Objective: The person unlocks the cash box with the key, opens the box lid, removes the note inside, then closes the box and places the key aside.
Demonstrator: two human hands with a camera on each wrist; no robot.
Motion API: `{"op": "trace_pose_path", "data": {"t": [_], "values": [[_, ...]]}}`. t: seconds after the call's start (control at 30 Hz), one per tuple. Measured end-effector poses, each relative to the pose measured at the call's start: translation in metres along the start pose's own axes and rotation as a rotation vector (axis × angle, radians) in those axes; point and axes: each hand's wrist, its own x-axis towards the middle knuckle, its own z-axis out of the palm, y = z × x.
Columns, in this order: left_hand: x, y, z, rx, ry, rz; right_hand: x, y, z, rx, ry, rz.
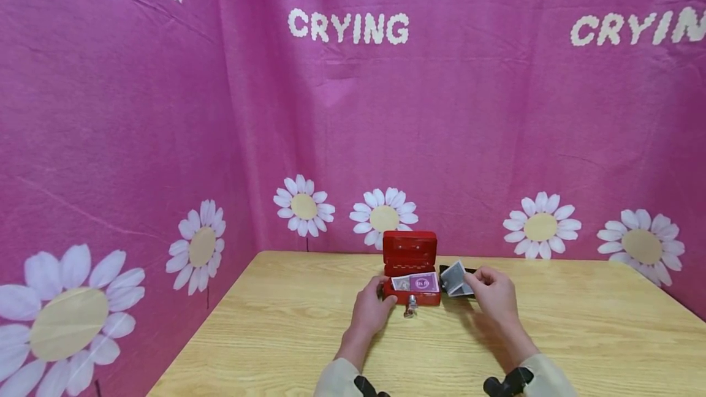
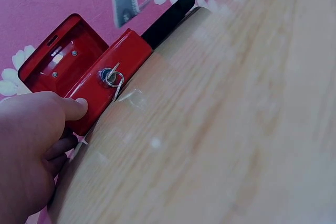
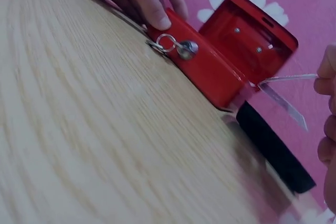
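A small red cash box (image 1: 394, 300) stands on the table with its lid (image 1: 409, 249) tipped back. Purple and grey banknotes (image 1: 423, 283) lie inside it. My left hand (image 1: 371, 308) grips the box's left end, the thumb on the front face in the left wrist view. Keys on a ring (image 2: 119, 81) hang from the front lock. To the right of the box, my right hand (image 1: 496, 296) pinches a folded grey banknote (image 1: 455, 276) between thumb and fingers. Below that note sits a low black tray (image 3: 275, 148), close against the box's right end.
The light wood table (image 1: 276, 323) reaches back to a pink cloth (image 1: 441, 127) printed with daisies and lettering. Another pink cloth (image 1: 121, 152) hangs along the left side. Black straps (image 1: 508, 381) are worn at both wrists, over pale sleeves (image 1: 548, 378).
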Motion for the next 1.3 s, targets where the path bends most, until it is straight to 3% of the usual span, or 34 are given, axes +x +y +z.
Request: {"op": "trace_pose_path", "data": {"t": [0.13,0.3,0.4,0.67,0.93,1.3], "values": [[0.0,0.0,0.0,0.005,0.008,0.006,-0.001,0.006,-0.004,0.006,-0.058,0.025],[0.0,0.001,0.0,0.011,0.005,-0.007,-0.004,0.013,-0.007,-0.101,-0.122,0.034],[-0.001,0.003,0.0,0.015,0.007,-0.003,-0.005,0.016,-0.008,-0.16,-0.129,0.033],[-0.001,0.004,-0.001,0.017,0.011,0.013,-0.004,0.019,-0.008,-0.174,-0.147,0.025],[-0.003,0.006,-0.002,0.021,0.012,0.008,-0.007,0.014,-0.007,-0.312,-0.192,-0.038],[-0.001,0.003,0.0,0.018,0.022,0.036,-0.007,0.012,-0.008,-0.387,-0.242,-0.034]]}}
